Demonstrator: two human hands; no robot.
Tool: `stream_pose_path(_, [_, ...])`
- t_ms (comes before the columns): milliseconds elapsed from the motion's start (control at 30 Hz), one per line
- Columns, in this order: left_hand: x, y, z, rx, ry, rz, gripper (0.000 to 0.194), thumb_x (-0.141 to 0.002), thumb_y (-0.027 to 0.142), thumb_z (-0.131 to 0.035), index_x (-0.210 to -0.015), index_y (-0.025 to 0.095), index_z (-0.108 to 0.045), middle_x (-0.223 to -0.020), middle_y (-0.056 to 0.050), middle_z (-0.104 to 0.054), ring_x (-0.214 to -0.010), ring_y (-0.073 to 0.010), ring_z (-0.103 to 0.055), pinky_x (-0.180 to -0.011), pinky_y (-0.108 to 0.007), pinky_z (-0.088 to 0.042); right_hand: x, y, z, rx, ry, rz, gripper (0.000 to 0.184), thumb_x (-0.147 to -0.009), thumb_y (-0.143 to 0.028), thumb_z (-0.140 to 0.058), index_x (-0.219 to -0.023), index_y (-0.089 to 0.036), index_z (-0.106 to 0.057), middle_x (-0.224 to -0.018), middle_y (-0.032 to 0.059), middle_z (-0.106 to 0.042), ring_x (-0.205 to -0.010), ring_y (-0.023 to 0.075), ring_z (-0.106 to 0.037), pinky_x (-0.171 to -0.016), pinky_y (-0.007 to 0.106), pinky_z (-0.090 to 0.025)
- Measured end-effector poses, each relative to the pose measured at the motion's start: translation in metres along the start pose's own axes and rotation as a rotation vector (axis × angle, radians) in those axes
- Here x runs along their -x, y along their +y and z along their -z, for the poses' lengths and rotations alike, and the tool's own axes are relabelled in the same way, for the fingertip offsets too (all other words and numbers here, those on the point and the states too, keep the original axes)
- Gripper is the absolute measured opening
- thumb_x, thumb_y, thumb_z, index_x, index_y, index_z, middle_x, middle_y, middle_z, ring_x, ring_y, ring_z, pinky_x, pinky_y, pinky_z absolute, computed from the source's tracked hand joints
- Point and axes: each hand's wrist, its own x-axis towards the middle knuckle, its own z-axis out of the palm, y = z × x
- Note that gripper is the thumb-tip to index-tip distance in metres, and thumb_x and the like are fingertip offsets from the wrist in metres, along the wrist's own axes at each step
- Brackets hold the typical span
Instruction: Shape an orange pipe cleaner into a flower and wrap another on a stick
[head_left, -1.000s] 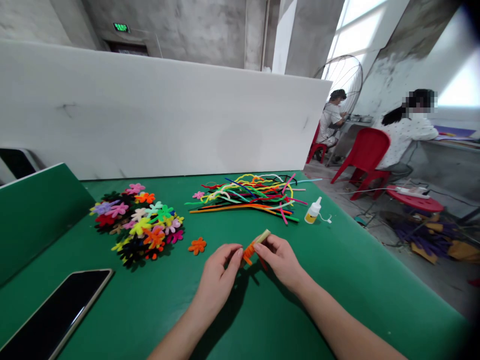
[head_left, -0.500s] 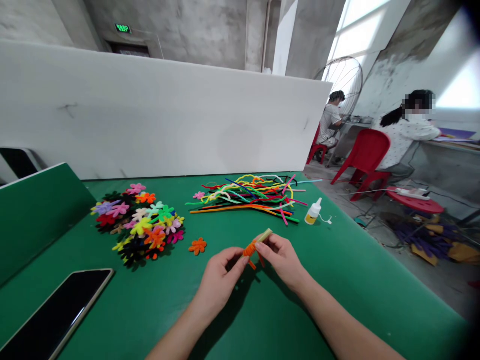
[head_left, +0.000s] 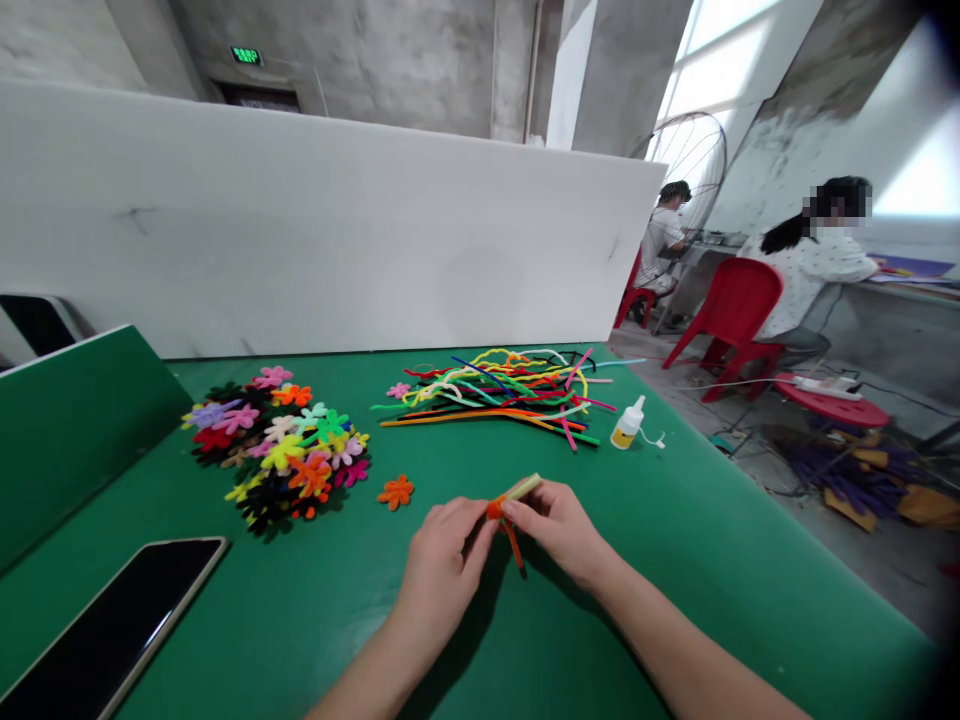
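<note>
An orange pipe cleaner [head_left: 514,548] is wound round a short pale stick [head_left: 523,487], with one end hanging down below my fingers. My left hand [head_left: 448,560] pinches the wound orange part at its left side, fingers closed. My right hand [head_left: 559,525] is closed on the pale stick and the right side of the coil; the stick's tip sticks out above the fingers. Most of the coil is covered by my fingertips. Left of my hands, an orange pipe-cleaner flower [head_left: 396,492] lies flat on the green table [head_left: 330,620].
A heap of colourful fuzzy flowers [head_left: 289,450] lies at left, above a phone [head_left: 127,620]. Loose pipe cleaners [head_left: 495,395] are spread at the back, beside a small glue bottle [head_left: 628,424] with its cap off. A white partition [head_left: 337,240] borders the table. Two people sit at right.
My hands have lowered slightly and drawn closer round the coil, hiding more of it. The stick has tilted flatter, and one orange end now hangs down where two showed before.
</note>
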Motion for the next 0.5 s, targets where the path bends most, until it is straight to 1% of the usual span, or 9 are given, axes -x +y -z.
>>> stream_pose_path(167, [0.0009, 0.0011, -0.0003, -0.027, 0.016, -0.036, 0.018, -0.079, 0.022, -0.047, -0.087, 0.019, -0.062, -0.079, -0.006, -0.066, -0.072, -0.0182, -0.058, -0.065, -0.03, -0.046, 0.0027, -0.0055, -0.0009, -0.032, -0.035, -0.036, 0.022, -0.067, -0.035, -0.065, -0.072, -0.014, -0.063, -0.068, 0.0018, -0.061, -0.061, 0.0113, -0.054, -0.06, 0.024, -0.042])
stream_pose_path(367, [0.0011, 0.0052, 0.0021, -0.053, -0.022, -0.049, 0.018, -0.079, 0.021, -0.045, -0.086, 0.018, -0.063, -0.077, -0.006, -0.066, -0.07, -0.0185, -0.057, -0.064, -0.03, -0.045, 0.0028, -0.0044, 0.0004, -0.079, -0.073, -0.051, 0.02, -0.066, -0.032, -0.067, -0.07, -0.014, -0.062, -0.066, 0.0004, -0.059, -0.06, 0.0102, -0.053, -0.061, 0.024, -0.041])
stream_pose_path(500, [0.0015, 0.0049, 0.0021, -0.094, -0.04, -0.045, 0.019, -0.08, 0.021, -0.044, -0.086, 0.017, -0.062, -0.076, -0.006, -0.066, -0.07, -0.0191, -0.057, -0.063, -0.031, -0.045, 0.0021, -0.0028, 0.001, -0.074, -0.085, -0.058, 0.021, -0.065, -0.033, -0.067, -0.07, -0.013, -0.061, -0.065, 0.0004, -0.059, -0.059, 0.0102, -0.052, -0.061, 0.024, -0.041])
